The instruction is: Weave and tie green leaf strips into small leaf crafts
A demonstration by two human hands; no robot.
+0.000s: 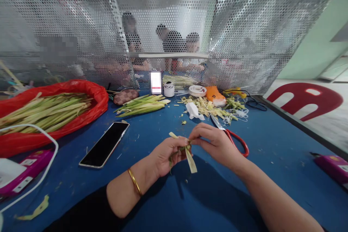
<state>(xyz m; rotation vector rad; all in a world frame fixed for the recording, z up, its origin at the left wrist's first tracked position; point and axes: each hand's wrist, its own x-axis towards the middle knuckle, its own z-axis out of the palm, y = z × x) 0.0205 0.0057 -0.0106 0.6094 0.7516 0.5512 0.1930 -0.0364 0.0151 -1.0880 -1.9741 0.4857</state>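
Blue tabletop [268,130] serves as the work surface. Nearest, at the grip: left hand [165,154] grasps a small folded leaf piece [191,163], thumb on top and fingers curled under, presumably to steady the folds. One flat end hangs below the fingers. Right hand [217,141] closes thumb and forefinger in a pinch on the upper part of the same piece, probably for fine control; exact contact is hidden by the fingers.

Just right of the grip: scissors [227,131], handles toward the person, likely so for easy pickup. Left of the grip, apart from it: smartphone [104,145], screen dark. Beyond the grip: crumpled tissue [194,111], then leaf scraps [201,105], apparently heaped out of the hands' way. Beyond and left: loose bundle of leaves [143,106]; farther left, red plastic bag [102,96] holding more. Farthest: perforated metal screen [168,3], people behind it.
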